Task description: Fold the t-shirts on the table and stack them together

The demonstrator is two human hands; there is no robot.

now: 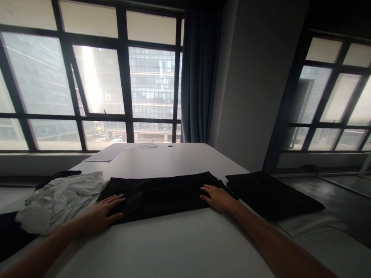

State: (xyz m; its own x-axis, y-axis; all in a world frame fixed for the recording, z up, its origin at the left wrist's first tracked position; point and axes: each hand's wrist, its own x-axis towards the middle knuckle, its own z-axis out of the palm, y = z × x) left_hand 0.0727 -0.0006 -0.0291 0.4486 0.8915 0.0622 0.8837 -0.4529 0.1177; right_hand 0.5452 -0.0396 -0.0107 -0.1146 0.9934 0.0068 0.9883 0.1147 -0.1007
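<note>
A black garment (163, 196), folded into a long flat band, lies across the white table (159, 253). My left hand (104, 212) rests flat on its left end with the fingers stretched out. On the right end lies my right hand (216, 198), palm down and fingers spread. Neither hand grips the cloth. Just left of my left hand is a crumpled heap of white cloth (62, 200). A flat folded black cloth (272, 194) sits to the right of my right hand. Which kind of garment the black one is, I cannot tell.
Dark cloth (9, 234) lies at the left edge beside and behind the white heap. Sheets of paper (103, 153) lie at the table's far left. White cloth (313, 224) shows under the right black stack. Beyond are windows, a blue curtain (198, 81) and a pillar (247, 80).
</note>
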